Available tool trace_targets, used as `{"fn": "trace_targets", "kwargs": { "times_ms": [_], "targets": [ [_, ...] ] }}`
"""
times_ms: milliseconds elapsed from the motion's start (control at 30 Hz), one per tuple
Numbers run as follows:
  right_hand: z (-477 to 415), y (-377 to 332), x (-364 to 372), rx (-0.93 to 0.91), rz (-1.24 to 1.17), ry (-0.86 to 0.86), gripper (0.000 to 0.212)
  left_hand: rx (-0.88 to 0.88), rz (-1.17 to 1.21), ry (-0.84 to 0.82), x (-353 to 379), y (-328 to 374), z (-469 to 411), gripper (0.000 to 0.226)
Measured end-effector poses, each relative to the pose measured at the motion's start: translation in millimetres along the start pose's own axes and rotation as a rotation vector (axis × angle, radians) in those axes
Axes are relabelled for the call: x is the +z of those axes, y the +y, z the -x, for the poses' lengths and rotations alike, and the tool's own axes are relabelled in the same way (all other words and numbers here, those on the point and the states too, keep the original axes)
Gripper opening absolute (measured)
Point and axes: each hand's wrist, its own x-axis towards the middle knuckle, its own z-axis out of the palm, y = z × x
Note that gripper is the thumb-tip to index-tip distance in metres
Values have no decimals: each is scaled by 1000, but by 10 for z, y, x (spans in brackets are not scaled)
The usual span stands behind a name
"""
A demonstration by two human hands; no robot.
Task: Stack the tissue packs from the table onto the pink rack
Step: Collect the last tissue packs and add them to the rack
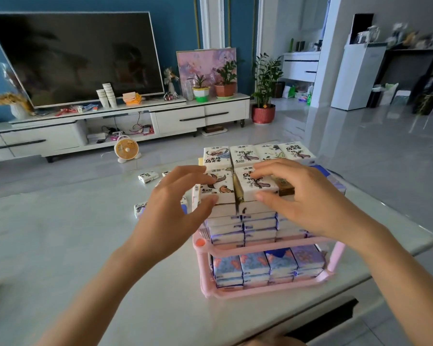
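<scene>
Pressing two tissue packs into place on top of a tall pile, both hands work side by side. The left hand pinches the left front pack, thumb on its near edge and fingers curled over its top. The right hand grips the right front pack the same way. Both packs lie flat on the pile, which fills the pink rack directly below the hands. Its upper shelf is heaped well above the rim, and its lower shelf is packed too.

A narrow gap shows between the two packs. To do this step well, it seems best to slide them together until they touch, square their near edges with the layers beneath, and let go gently, since a pile this high could shed a pack.

Beyond the fingertips lies a back row of packs. Just past the right fingers sits a brown pack. The rack stands close to the near edge of the table, under the right wrist, so there is little room on that side. To the left of the left hand the tabletop runs wide, and a few loose packs lie beyond that hand.
</scene>
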Motion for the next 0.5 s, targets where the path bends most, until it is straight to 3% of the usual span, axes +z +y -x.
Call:
{"fn": "trace_targets", "kwargs": {
  "times_ms": [500],
  "targets": [
    [-36,28,101,-8,-7,53,36,-31,31,55,128,57,-16,24]
  ]
}}
